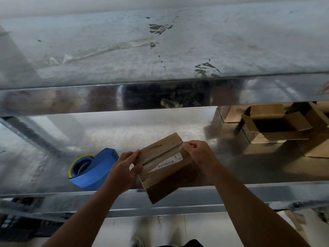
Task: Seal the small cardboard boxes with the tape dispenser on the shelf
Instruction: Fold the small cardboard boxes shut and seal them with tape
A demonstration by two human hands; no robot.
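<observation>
Currently a small cardboard box (167,177) is being held between both hands at the front of the metal shelf (44,175). It is tilted so that one lower corner is being carried out past the shelf's front lip, and whether it is being rested on the metal cannot be told. Its left edge is being gripped by the left hand (122,168), with the fingers curled over the end of the top flap (160,148) and the thumb pressed against the side below. The flap's far right corner is being pinched by the right hand (197,154), its fingers bent round the cardboard edge. A white barcode label (167,162) is being shown on the panel beneath the flap, which is being held slightly raised over it. Just left of the left hand, a blue tape dispenser (94,168) loaded with a yellow-rimmed roll is being borne by the same shelf, touched by neither hand. Well apart to the right, open cardboard boxes (272,127) with flaps up are being stored on that shelf. An upper shelf (160,50), scuffed and marked with scraps of clear tape, is being seen above, and a pale floor (204,229) below.
</observation>
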